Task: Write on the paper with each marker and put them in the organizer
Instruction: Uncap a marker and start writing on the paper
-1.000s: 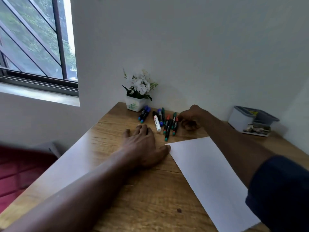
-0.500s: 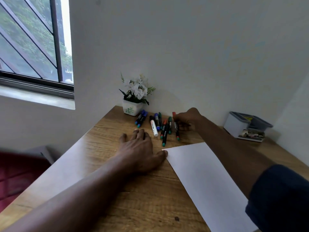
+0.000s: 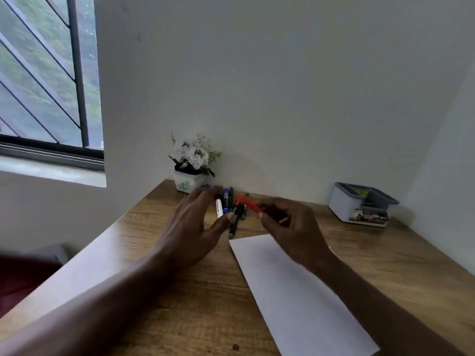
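Pinching a red-capped marker between thumb and curled fingers, the right hand is holding it lifted just off the wooden desk, with the red cap pointing left toward the other hand. The dark barrel is mostly hidden inside the fist. The left hand is hovering opposite with its fingers straight and its thumb spread wide, gripping nothing. Motion blur is hiding whether the thumb is touching anything.

The task is looking barely begun. The white paper is lying beneath the right wrist and is showing no marks on the part in view. The remaining markers, with blue, green and white ones among them, are lying in a loose pile against the wall beside the potted white flowers. The grey-and-white organizer is sitting well apart at the far right of the desk, and no marker is showing in its top compartments.

Judging by the pose, uncapping this first marker is the step in hand. Writing with it, storing it and repeating for every other marker are all remaining.
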